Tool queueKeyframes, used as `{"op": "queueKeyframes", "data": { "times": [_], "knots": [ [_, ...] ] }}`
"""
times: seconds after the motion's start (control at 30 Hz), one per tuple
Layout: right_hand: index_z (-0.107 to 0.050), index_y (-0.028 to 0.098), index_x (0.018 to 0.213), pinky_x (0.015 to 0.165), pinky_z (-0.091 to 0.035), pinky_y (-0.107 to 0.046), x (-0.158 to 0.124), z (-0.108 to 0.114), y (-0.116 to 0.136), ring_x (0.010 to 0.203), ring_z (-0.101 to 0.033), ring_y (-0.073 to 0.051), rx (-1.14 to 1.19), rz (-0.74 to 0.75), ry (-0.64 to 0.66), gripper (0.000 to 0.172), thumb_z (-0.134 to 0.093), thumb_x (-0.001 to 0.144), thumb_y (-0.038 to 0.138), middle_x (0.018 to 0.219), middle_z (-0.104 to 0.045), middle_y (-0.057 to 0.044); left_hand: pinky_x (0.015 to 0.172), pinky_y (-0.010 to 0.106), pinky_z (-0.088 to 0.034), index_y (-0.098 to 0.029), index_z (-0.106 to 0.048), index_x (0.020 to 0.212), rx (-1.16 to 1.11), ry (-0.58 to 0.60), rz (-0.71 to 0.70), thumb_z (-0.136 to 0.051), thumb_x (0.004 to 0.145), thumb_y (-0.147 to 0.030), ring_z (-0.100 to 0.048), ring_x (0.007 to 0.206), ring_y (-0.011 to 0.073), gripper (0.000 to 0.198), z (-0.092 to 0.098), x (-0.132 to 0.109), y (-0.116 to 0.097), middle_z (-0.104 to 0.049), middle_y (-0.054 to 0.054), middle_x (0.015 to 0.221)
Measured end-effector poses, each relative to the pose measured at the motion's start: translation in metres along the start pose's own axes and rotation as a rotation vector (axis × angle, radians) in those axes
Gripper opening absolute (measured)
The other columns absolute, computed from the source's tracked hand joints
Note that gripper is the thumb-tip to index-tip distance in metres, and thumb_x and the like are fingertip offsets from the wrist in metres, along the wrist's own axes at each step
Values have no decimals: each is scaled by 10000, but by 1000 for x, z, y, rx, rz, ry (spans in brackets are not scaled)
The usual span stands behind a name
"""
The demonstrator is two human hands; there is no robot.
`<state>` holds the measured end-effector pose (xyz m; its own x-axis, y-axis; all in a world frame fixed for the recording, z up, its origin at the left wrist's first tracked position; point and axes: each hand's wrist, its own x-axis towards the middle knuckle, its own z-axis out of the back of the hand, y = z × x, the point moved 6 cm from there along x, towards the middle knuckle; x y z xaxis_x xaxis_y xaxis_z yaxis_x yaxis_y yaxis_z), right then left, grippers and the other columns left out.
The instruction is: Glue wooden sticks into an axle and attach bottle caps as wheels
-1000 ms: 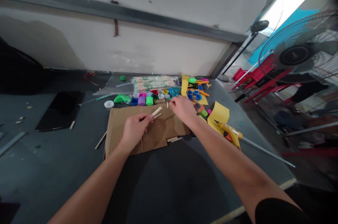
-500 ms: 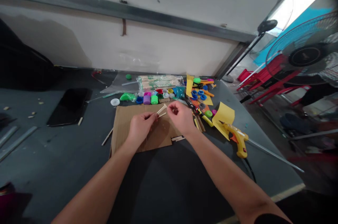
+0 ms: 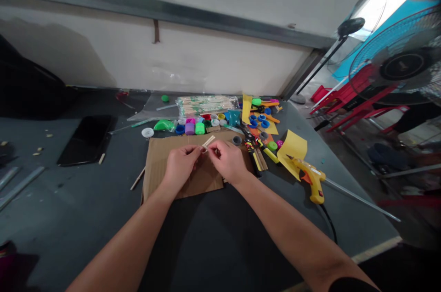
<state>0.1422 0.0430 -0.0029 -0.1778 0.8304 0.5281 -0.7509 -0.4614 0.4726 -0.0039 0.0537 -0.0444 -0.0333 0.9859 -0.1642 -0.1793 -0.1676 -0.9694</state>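
Pale, slim wooden sticks (image 3: 208, 141) in the pinch of left hand (image 3: 182, 164) and right hand (image 3: 228, 159).

"How are both forearms (image 3: 134, 232) held?"
"Bare, reaching forward and inward, the left grip (image 3: 181, 164) and the right grip (image 3: 228, 161) nearly meeting at the fingertips (image 3: 201, 149)."
"And the fingers (image 3: 220, 147)?"
"Curled, both sides drawn into a pinch."

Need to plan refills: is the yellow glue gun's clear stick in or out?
In: the clear glue stick juts from the back of the yellow glue gun.
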Motion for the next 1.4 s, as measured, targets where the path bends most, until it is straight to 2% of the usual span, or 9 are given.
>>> {"op": "queueKeyframes", "data": {
  "times": [0.17, 0.37, 0.53, 0.73, 0.93, 1.07, 1.13, 1.27, 1.4],
  "knots": [
    [-632, 199, 778, 652, -428, -258, 1, 8, -15, 650, -589, -154, -59, -112, -67, 75, -589, 839, 196, 707, -663, -18, 412, 214, -310, -153, -702, 726, 19, 13, 17, -634, 737, -454, -438, 424, 82, 309, 0, 2, 3, -608, -2, 571],
    [-629, 200, 778, 672, -429, -254, 0, 3, -4, 682, -600, -157, -39, -33, 1, 78, -584, 839, 183, 719, -665, -20, 404, 216, -296, -165, -713, 766, 57, -6, 4, -618, 746, -453, -437, 417, 93, 304, 1, 1, 2, -553, -31, 491],
    [-632, 202, 770, 651, -426, -255, 2, 9, -14, 644, -591, -152, -58, -142, -63, 69, -597, 826, 182, 714, -673, -16, 426, 222, -320, -158, -714, 752, 48, 7, -5, -629, 735, -460, -448, 434, 86, 314, 0, 0, 0, -649, 1, 612],
    [-632, 207, 782, 651, -419, -248, -2, 1, 0, 676, -594, -149, 2, -42, 48, 70, -591, 838, 199, 722, -668, -8, 412, 216, -296, -171, -717, 776, 71, -13, 5, -619, 744, -463, -448, 420, 96, 310, 2, 0, 1, -541, -37, 476],
    [-638, 203, 833, 687, -453, -278, 9, 23, -39, 690, -595, -166, -2, -231, -112, 72, -583, 852, 247, 775, -678, -21, 411, 214, -300, -168, -706, 752, 57, 7, 1, -623, 742, -486, -441, 420, 85, 329, 1, 2, 4, -596, -13, 564],
    [-635, 187, 1034, 805, -468, -358, 17, 28, -49, 811, -611, -211, -68, -167, -87, 217, -610, 818, 190, 972, -687, -81, 402, 213, -299, -164, -705, 739, 70, 2, -10, -621, 741, -494, -441, 411, 85, 341, 1, 1, 2, -593, -9, 563],
    [-632, 188, 1071, 836, -469, -372, 17, 28, -46, 855, -609, -219, -59, -139, -91, 270, -588, 809, 141, 988, -673, -92, 405, 215, -306, -164, -714, 761, 83, -7, -14, -622, 740, -495, -446, 411, 85, 344, 1, 1, 1, -607, -5, 573],
    [-671, 197, 973, 778, -497, -318, 15, 25, -42, 821, -631, -190, 119, -188, -66, 195, -549, 830, 147, 908, -684, -65, 411, 220, -324, -166, -720, 785, 102, 4, -21, -622, 740, -494, -462, 422, 90, 345, 1, 1, 0, -652, 9, 632],
    [-686, 200, 903, 616, -492, -274, 13, 14, -45, 638, -627, -153, 325, -343, 65, 202, -500, 891, 279, 734, -696, -24, 422, 226, -322, -181, -726, 809, 160, 3, -41, -601, 762, -492, -466, 424, 99, 339, 1, 0, -2, -644, -3, 607]
  ]
}}
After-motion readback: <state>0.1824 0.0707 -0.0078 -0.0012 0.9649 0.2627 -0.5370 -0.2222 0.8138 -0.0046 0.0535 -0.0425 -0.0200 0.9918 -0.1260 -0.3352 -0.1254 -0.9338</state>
